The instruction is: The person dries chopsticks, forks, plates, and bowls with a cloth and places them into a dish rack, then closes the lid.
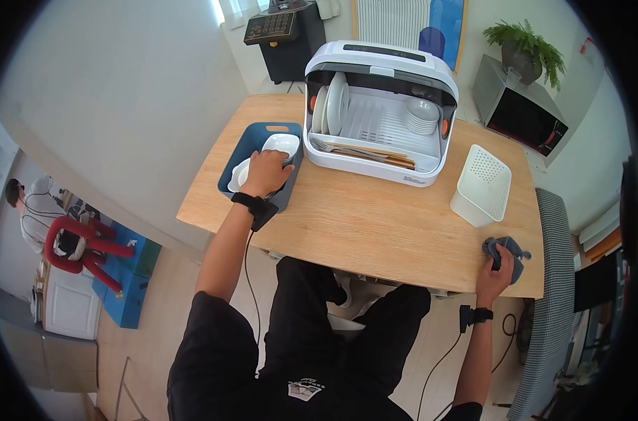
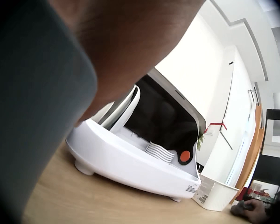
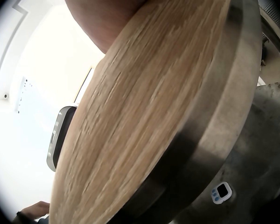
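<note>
Gripping a crumpled dark-grey cloth (image 1: 517,269), the right hand (image 1: 497,274) rests on the near right corner of a light wooden table (image 1: 375,231). Farther in, the left hand (image 1: 267,173) covers white bowls (image 1: 282,143) inside a blue-grey plastic basin (image 1: 247,142); its grip cannot be determined.

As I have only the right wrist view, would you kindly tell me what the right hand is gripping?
Observer: The head view shows the right hand gripping a dark gray cloth.
Operator: Thank you; what is the left hand over?
Observer: It is over the blue bin, which has white dishes in it.
Operator: And what stands just beyond the cloth?
Observer: A white perforated basket, to the right of the white dish cabinet.
</note>
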Demonstrator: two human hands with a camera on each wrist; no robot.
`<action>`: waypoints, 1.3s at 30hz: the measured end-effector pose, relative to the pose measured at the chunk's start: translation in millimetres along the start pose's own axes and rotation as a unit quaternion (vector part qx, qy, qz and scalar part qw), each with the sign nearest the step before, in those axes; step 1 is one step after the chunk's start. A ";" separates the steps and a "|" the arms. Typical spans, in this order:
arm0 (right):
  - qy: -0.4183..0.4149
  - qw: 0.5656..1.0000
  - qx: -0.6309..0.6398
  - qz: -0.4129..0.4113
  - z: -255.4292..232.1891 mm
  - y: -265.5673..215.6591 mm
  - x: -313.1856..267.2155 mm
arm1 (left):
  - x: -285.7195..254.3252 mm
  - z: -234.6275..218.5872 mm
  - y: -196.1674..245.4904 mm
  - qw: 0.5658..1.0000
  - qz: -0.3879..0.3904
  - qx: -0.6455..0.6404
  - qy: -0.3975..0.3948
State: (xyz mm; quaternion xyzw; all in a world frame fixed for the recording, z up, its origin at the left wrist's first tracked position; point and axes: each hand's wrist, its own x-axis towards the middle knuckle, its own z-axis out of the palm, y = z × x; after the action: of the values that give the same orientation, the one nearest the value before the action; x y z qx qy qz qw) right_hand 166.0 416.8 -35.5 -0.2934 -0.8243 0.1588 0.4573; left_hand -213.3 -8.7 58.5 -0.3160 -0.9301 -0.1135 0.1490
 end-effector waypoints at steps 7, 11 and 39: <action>-0.003 1.000 0.001 0.006 0.1 0.0 0.0 | 3.0 16.3 -7.6 0.999 0.031 -0.009 0.028; 0.005 1.000 0.009 -0.006 -0.2 0.3 -0.2 | 6.8 21.9 -7.9 1.000 -0.002 -0.001 0.010; 0.009 1.000 0.016 0.009 -0.6 -1.3 0.4 | 4.1 26.1 -2.7 0.993 -0.044 0.046 0.098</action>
State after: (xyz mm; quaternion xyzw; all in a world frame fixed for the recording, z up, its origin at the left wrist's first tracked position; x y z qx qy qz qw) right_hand 165.9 416.1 -34.3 -0.2944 -0.8150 0.1737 0.4680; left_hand -223.4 -0.6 35.3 -0.2548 -0.9284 -0.1069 0.2485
